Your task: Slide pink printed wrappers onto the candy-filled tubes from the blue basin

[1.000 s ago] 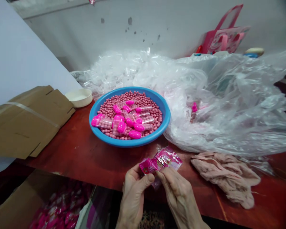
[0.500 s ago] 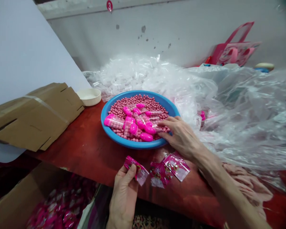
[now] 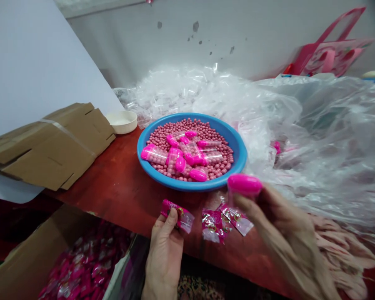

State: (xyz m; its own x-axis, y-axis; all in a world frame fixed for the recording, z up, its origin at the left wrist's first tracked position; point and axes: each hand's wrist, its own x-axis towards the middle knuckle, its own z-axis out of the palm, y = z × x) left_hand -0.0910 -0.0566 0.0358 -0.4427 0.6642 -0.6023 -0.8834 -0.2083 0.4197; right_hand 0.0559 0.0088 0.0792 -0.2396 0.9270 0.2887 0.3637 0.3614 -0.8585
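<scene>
My left hand [image 3: 165, 246] pinches a small pink printed sachet [image 3: 178, 216] at the near edge of the red table [image 3: 118, 187]. My right hand [image 3: 284, 229], blurred by motion, grips a clear tube with a pink cap [image 3: 244, 186] just in front of the blue bowl [image 3: 237, 164]. The bowl is filled with small pink beads and several more pink-capped tubes [image 3: 187, 155]. Two more pink sachets [image 3: 225, 221] lie on the table between my hands.
A heap of clear plastic bags [image 3: 293, 137] covers the table's back and right. Flattened cardboard [image 3: 46, 146] and a small white dish [image 3: 122, 121] sit at left. A carton with pink packets [image 3: 71, 271] stands below the table. Pinkish cloth [image 3: 346, 250] lies at right.
My right hand left the sachets, reached into the bowl, and has come back toward me holding a pink-capped tube. My left hand has kept one sachet and shifted slightly left.
</scene>
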